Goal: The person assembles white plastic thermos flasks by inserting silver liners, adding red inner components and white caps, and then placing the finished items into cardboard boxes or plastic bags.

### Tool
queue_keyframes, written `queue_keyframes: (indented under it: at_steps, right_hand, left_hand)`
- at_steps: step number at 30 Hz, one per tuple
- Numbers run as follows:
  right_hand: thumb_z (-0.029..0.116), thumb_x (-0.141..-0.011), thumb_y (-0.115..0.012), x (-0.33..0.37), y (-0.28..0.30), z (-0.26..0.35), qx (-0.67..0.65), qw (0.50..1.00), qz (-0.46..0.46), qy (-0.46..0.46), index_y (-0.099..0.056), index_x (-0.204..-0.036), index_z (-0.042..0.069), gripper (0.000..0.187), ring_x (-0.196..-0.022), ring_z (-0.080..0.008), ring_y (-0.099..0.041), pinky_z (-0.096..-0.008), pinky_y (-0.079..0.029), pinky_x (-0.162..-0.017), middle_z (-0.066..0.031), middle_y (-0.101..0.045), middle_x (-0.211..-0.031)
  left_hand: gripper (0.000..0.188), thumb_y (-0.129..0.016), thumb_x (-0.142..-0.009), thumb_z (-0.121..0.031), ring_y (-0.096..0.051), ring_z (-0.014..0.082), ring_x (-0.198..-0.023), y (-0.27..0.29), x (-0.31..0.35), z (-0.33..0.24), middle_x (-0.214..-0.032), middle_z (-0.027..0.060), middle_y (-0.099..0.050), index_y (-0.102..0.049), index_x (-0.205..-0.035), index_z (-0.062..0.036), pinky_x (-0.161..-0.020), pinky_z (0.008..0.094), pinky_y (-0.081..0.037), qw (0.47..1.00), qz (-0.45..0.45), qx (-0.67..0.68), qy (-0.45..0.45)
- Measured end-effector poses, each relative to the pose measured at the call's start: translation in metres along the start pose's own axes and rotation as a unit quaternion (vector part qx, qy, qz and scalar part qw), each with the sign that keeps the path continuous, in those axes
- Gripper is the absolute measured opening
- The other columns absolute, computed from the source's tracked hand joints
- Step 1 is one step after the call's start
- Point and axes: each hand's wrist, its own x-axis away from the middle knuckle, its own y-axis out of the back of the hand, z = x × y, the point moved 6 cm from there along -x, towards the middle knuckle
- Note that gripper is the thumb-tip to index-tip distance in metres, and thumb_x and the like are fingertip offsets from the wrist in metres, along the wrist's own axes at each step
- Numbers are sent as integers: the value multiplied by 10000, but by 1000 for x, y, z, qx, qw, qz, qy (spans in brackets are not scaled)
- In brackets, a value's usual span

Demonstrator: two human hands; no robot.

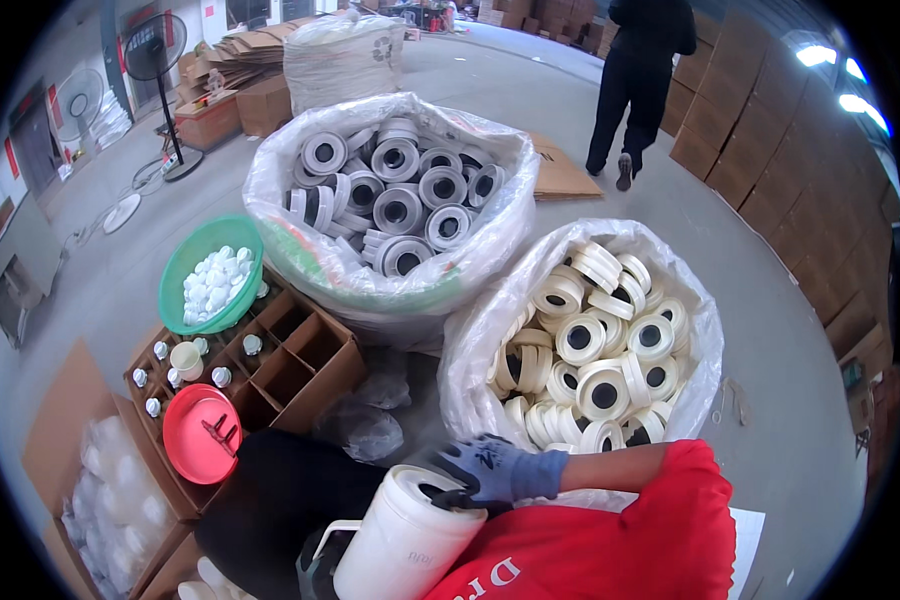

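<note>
Against the lap (280,490), a white jug (410,545) tilted beneath the gloved right hand (485,470), fingers bent over its top, grip unclear; the left hand (320,572), by the handle (340,525), showed too little to tell; one cap (406,480) looked seated; many cream caps (602,393) lay loose, bagged.

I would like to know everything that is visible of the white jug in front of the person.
The white jug looks like smooth plastic, roughly cylindrical, with faint print on its side. A slim white handle projects on the left. Its top leans toward the picture's upper right, showing a pale rim around a dark middle, where the gloved right hand touches it. The lower picture edge cuts off part of its base.
</note>
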Motion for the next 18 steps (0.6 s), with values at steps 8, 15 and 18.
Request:
queue_keyframes:
  at_steps: [8,15,18]
  right_hand:
    - [355,-950,-546,-53,6,71,-283,862,-132,399,-477,-1357,73,501,-1383,-323,-307,-415,-238,-1143,-144,-371,-1464]
    - [441,-949,-490,-84,67,65,-343,899,-127,241,-446,-1403,112,563,-1348,-313,-350,-432,-287,-1092,-160,-403,-1431]
    - [562,-860,-541,-54,102,117,-122,848,-126,501,-403,-1453,173,723,-1382,-426,-246,-579,-180,-1104,-202,-300,-1496]
  left_hand:
    - [325,-510,-919,-229,-628,241,-1001,28,-17,-3,-1063,144,-673,-663,-1014,42,-939,359,-456,999,-27,21,-2]
    - [321,-535,-898,-226,-640,240,-991,31,-45,-15,-1045,148,-685,-669,-998,49,-934,362,-464,997,6,76,-6]
    - [320,-546,-889,-225,-645,239,-987,35,-46,-15,-1038,150,-689,-671,-991,52,-931,363,-468,996,6,92,-2]
